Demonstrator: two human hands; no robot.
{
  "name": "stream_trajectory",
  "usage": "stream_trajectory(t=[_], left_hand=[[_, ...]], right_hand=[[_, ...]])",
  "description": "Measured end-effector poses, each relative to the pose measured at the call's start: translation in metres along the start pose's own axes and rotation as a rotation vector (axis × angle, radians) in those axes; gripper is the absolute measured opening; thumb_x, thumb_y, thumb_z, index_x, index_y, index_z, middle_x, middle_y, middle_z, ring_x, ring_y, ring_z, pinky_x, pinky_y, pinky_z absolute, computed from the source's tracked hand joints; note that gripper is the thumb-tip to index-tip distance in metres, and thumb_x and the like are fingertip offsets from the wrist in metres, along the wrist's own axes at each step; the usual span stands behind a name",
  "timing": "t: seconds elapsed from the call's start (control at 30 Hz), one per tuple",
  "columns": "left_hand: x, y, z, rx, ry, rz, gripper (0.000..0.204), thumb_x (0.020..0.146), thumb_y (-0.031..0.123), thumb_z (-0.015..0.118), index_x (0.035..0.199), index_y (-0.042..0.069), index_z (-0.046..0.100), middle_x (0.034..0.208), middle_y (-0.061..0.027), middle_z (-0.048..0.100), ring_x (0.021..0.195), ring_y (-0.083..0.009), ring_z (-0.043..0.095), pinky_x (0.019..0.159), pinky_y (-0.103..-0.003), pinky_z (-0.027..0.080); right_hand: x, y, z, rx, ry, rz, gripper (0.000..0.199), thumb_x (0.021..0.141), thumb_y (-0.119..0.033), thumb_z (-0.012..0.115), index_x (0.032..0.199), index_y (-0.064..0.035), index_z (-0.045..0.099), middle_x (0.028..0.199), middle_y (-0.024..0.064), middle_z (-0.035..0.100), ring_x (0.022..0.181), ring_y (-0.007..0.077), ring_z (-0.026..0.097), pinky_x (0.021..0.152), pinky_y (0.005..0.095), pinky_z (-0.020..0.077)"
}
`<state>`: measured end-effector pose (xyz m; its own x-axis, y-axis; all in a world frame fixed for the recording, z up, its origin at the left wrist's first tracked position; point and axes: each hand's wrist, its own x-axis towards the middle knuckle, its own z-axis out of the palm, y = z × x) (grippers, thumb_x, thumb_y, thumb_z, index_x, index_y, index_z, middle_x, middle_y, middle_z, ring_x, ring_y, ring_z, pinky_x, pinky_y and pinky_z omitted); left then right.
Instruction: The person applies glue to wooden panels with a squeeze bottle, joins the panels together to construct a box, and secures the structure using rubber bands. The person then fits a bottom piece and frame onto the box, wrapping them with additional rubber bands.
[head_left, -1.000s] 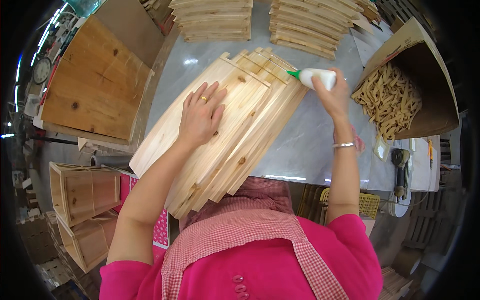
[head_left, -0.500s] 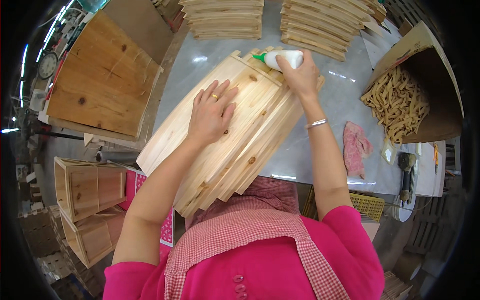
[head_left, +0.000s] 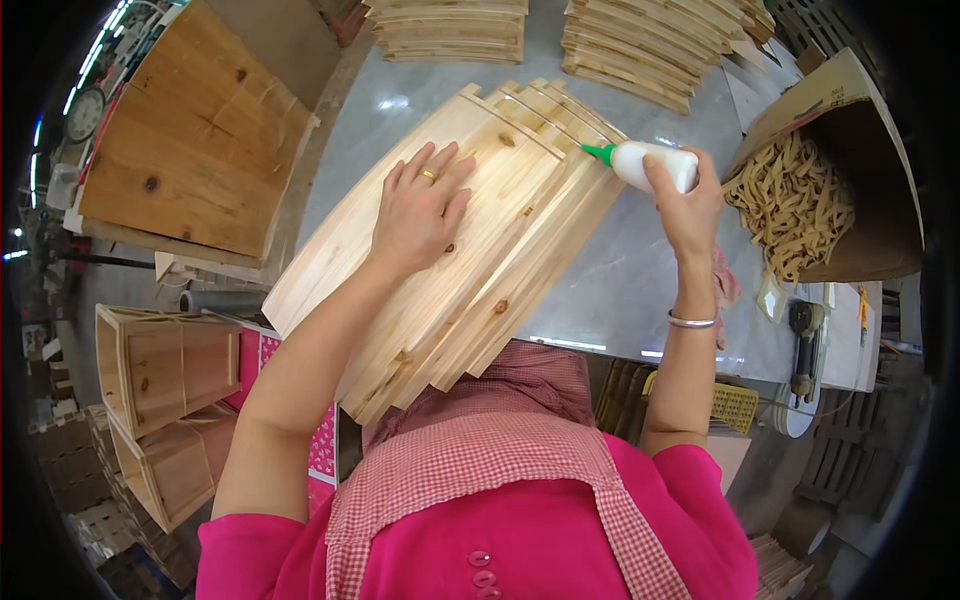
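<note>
Several pale wooden panels (head_left: 492, 235) lie in a staggered stack, slanting across the grey table. My left hand (head_left: 415, 218), a ring on one finger, rests flat on the top panel with its fingers stretched out. In my right hand (head_left: 688, 212) is a white squeeze bottle (head_left: 634, 166) with a green nozzle, tilted so that the tip points left. That tip is at the right end of a thin line running along a lower panel's far end. A narrow crosswise strip (head_left: 520, 125) shows near the far end of the top panel.
Stacks of wooden slats (head_left: 450, 32) stand at the table's far side. On the right, a cardboard box (head_left: 890, 190) lies tipped with tan bands (head_left: 790, 205) spilling out. A pink cloth (head_left: 726, 280) and a black-handled tool (head_left: 804, 345) are nearby. Wooden boxes (head_left: 170, 365) sit at left.
My right hand has moved right and nearer with the bottle, the nozzle travelling along the panel's far end to its right side. My left hand stays flat on the top panel.
</note>
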<state>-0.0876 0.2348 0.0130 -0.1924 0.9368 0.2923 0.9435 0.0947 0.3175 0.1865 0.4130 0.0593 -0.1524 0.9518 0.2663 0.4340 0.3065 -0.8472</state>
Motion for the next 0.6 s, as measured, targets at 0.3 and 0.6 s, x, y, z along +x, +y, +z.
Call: stream_trajectory(t=[0.3,0.6], left_hand=[[0.000,0.004,0.002,-0.003,-0.016,-0.017,0.040,0.099,0.032,0.055,0.137,0.020,0.061,0.151,-0.0069,0.050,0.145,-0.0300,0.036,0.119,-0.050,0.025],[0.000,0.003,0.002,-0.006,-0.013,-0.003,0.040,0.099,0.031,0.056,0.137,0.019,0.061,0.151,-0.0074,0.050,0.144,-0.0305,0.036,0.118,-0.050,0.025]], right_hand=[[0.013,-0.019,0.105,0.219,0.023,-0.101,0.060,0.076,-0.037,0.084,0.113,0.0041,0.061,0.093,0.0197,0.072,0.082,0.0281,0.070,0.076,0.0386,0.0557],[0.015,-0.035,0.114,0.069,-0.047,-0.234,0.051,0.075,-0.033,0.081,0.109,0.0003,0.062,0.095,0.0208,0.071,0.087,0.0356,0.070,0.078,0.0411,0.0551]])
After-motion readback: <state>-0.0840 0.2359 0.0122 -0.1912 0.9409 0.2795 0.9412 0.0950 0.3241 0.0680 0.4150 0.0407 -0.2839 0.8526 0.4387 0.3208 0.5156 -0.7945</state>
